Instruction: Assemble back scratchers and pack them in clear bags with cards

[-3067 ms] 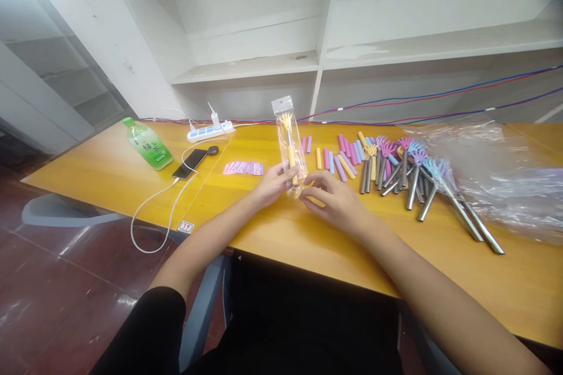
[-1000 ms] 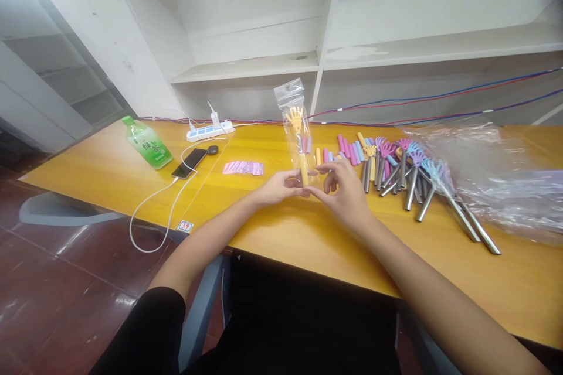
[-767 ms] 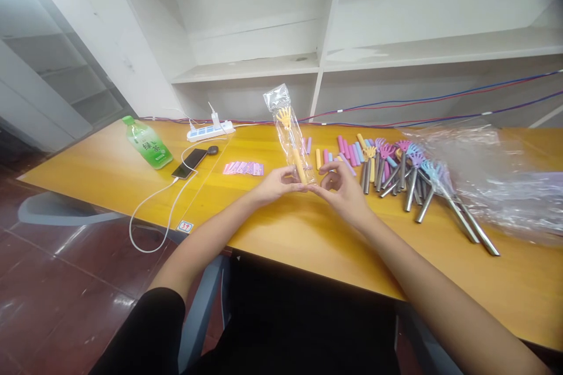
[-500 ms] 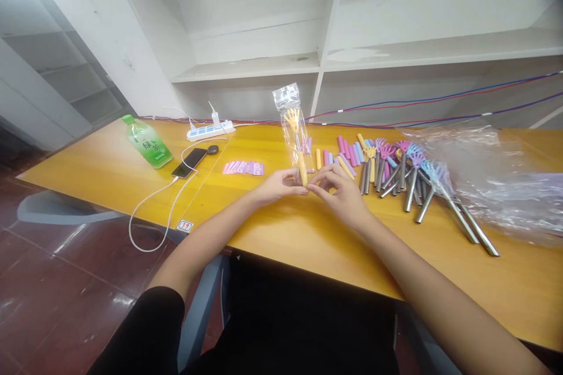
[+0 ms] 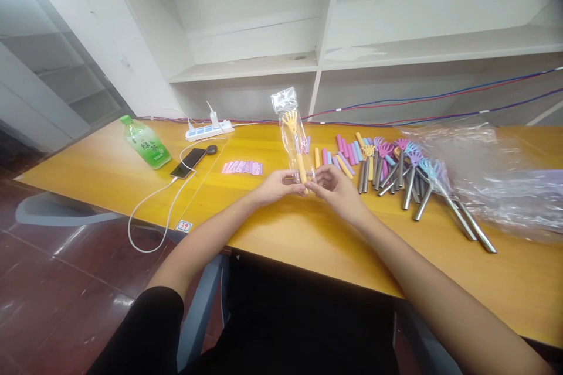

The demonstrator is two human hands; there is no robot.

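Observation:
A yellow back scratcher (image 5: 301, 167) stands nearly upright inside a narrow clear plastic bag (image 5: 284, 99), its claw end at the top and its handle toward me. My left hand (image 5: 277, 186) pinches the lower end from the left, thumb against the handle. From the other side, my right hand (image 5: 338, 188) closes thumb and fingers on the same bagged end. Both sets of fingertips nearly meet there. Just right of my right hand lie pink, blue, purple and yellow handle tubes (image 5: 347, 165) and a pile of back scratchers (image 5: 412, 171) with metal shafts.
Large loose clear plastic (image 5: 488, 181) spreads over the table's right side. To the left are small pink printed cards (image 5: 241, 167), a phone (image 5: 189, 163) on a white cable, a green bottle (image 5: 147, 143) and a power strip (image 5: 209, 130). White shelving (image 5: 246, 67) rises behind.
My right fingers have closed in more on the bag's lower end. The handle shows lower between my hands, and the bag's top has dipped slightly. My left hand keeps its pinch.

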